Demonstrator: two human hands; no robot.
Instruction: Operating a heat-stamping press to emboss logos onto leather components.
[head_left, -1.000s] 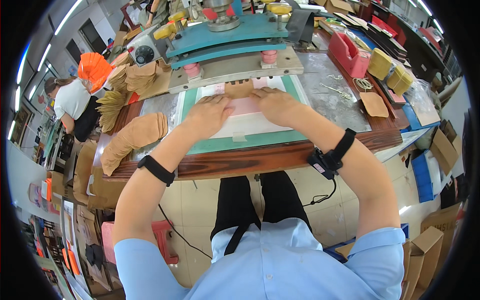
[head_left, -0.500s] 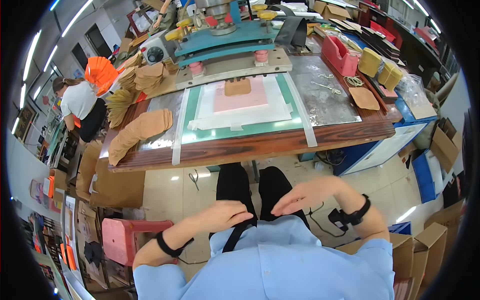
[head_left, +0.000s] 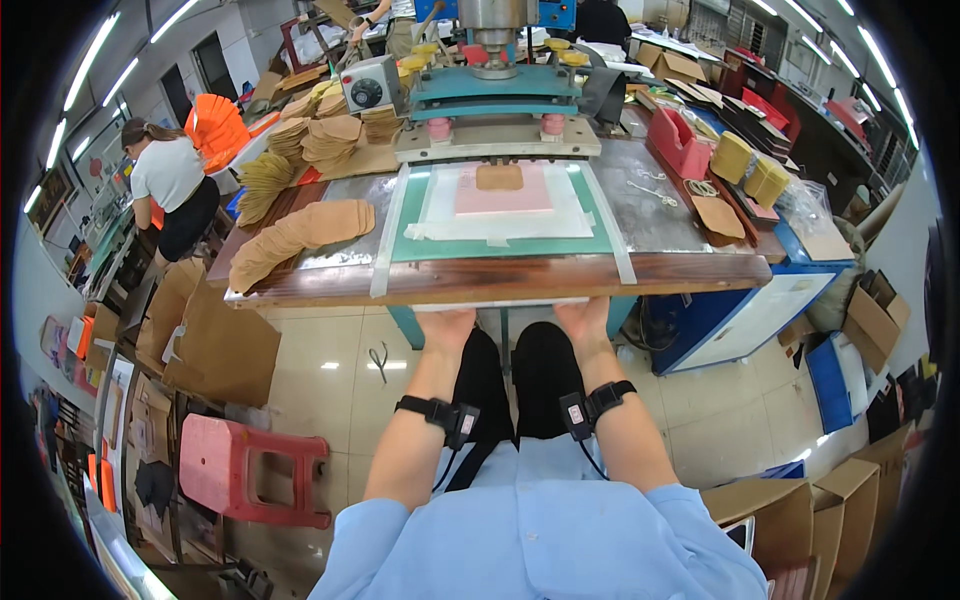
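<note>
My left hand [head_left: 447, 325] and my right hand [head_left: 583, 322] reach beneath the front edge of the wooden worktable [head_left: 320, 285], palms turned up. A thin white strip [head_left: 515, 303] shows along the table's underside between them. The fingers of both hands are hidden under there, so their grip does not show. On the tabletop, a tan rounded piece [head_left: 499, 177] lies at the far edge of a pink sheet [head_left: 503, 201]. The pink sheet rests on white sheets [head_left: 437, 215], taped over a green mat [head_left: 420, 248]. Behind stands a teal press [head_left: 495, 95].
Overlapping tan pieces [head_left: 305, 240] fan across the table's left. At right are a pink holder [head_left: 680, 142], yellow blocks [head_left: 745, 170] and a cord coil [head_left: 700, 187]. A red stool [head_left: 225, 460] and scissors [head_left: 378, 360] are on the floor. A person [head_left: 170, 185] works at far left.
Both my hands have moved forward from above my lap to under the table's front edge. My view has tilted up somewhat, and the table appears closer to level.
</note>
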